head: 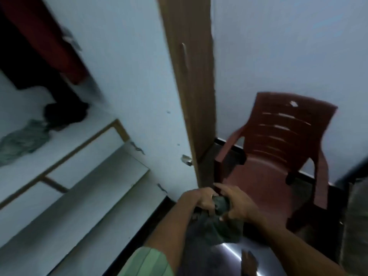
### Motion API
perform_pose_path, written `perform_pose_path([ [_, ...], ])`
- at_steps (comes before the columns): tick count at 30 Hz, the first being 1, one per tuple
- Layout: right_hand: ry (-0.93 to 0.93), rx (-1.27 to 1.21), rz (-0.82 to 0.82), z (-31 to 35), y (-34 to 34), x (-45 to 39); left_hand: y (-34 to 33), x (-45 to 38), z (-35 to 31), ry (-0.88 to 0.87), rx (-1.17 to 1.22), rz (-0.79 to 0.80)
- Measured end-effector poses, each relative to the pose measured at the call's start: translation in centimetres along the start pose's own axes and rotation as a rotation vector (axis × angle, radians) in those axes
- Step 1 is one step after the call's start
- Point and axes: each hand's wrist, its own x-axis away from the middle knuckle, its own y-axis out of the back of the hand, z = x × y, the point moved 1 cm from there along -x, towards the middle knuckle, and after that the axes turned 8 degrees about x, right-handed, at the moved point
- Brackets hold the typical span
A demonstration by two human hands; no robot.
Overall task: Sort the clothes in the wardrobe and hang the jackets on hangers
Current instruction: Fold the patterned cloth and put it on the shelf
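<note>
Whole view motion-blurred. Dark garment (pixel 219 220) mostly hidden by left hand (pixel 201 200) and right hand (pixel 239 206); its type cannot be told. Shelf cloth (pixel 22 142) and red door (pixel 45 36) cut off at left edge. Chair (pixel 278 156) legs hidden.

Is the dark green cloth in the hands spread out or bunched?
Bunched: both the left hand and right hand grip the cloth gathered together.
</note>
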Motion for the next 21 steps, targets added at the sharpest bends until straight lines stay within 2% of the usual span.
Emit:
perform_pose_path([
  [4, -0.001, -0.100, 0.104, 10.5, -0.5, 1.4, 3.1, 11.1, 3.6, 0.077, -0.063, -0.041],
  [9, -0.024, -0.227, 0.299, 20.9, -1.9, 0.3, 7.0, 23.3, 11.3, 0.199, 0.203, -0.212],
  [14, 0.034, -0.462, 0.428, 31.9, -1.0, -0.2, 9.3, 33.1, 20.4, 0.211, 0.541, -0.469],
  [19, 0.092, -0.662, 0.490, 41.2, -0.2, -3.6, 11.0, 40.6, 27.7, 0.162, 0.821, -0.834],
  [21, 0.129, -0.715, 0.569, 45.6, 0.2, -6.3, 12.0, 43.2, 31.2, 0.148, 0.912, -0.961],
])
